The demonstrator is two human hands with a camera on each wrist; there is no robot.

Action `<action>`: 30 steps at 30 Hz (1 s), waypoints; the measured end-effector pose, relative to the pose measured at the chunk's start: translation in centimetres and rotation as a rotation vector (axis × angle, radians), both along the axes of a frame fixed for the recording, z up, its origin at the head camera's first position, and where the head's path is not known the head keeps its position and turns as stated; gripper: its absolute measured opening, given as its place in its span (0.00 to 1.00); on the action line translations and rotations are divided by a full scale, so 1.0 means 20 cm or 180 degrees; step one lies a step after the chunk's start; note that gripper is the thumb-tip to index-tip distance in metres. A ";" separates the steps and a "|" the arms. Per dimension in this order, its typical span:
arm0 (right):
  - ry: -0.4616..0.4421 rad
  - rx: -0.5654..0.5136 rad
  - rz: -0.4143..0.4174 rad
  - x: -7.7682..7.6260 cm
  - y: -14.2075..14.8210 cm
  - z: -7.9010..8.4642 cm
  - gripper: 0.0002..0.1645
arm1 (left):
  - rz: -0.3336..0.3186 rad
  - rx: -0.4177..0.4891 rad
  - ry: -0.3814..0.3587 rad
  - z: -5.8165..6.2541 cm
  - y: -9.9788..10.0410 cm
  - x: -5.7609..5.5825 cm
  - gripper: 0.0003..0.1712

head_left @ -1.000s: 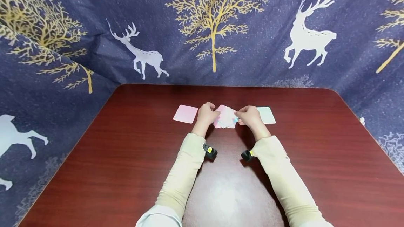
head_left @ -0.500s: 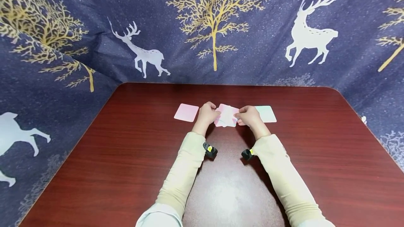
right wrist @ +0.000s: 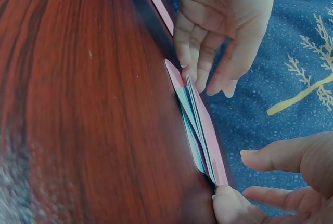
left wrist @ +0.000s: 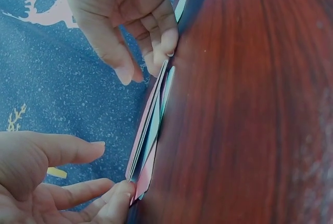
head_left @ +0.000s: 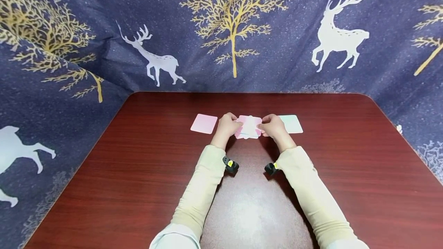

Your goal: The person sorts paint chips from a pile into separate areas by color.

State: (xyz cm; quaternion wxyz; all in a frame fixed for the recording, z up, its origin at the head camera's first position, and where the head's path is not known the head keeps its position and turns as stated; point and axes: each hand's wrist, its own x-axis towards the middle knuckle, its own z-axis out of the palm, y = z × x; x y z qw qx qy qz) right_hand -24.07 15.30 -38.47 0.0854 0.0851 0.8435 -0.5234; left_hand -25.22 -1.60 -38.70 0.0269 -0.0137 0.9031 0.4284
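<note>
A loose stack of thin square cards (head_left: 250, 130), pink with some pale green, lies in the middle of the far half of the table. On its left side my left hand (head_left: 227, 125) touches the edge with its fingertips. Opposite, my right hand (head_left: 273, 127) touches the right edge. Seen from the left wrist, the card stack (left wrist: 148, 135) is uneven, some cards tilted apart at their edges. Both thumbs stand away from the cards. In the right wrist view the stack (right wrist: 208, 130) runs between the fingertips of the two hands.
A single pink card (head_left: 204, 123) lies flat left of my left hand. Beyond my right hand is a pale green card (head_left: 292, 124), partly covered by it. The dark red table (head_left: 138, 164) ends at a blue cloth (head_left: 207, 68) printed with deer and trees.
The upper cards have turned from a skewed fan to nearly square with the rest. Both hands stay at the sides of the stack with only slight movement.
</note>
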 end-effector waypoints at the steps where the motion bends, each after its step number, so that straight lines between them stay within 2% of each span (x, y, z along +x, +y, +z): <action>1: -0.0003 0.0010 0.0004 0.00 0.00 0.00 0.26 | 0.0000 -0.0001 -0.0018 0.00 0.00 0.00 0.18; 20: 0.0078 0.0159 -0.0129 0.00 0.00 0.02 0.24 | -0.0048 0.0033 -0.0167 0.02 0.01 0.00 0.21; 24: 0.0051 0.0114 -0.0110 0.00 -0.01 0.02 0.25 | -0.0041 0.0010 -0.0160 0.02 0.00 0.00 0.20; 30: -0.0019 -0.0125 -0.0136 0.00 0.00 0.01 0.24 | 0.0000 -0.0055 -0.0135 0.02 0.00 0.00 0.18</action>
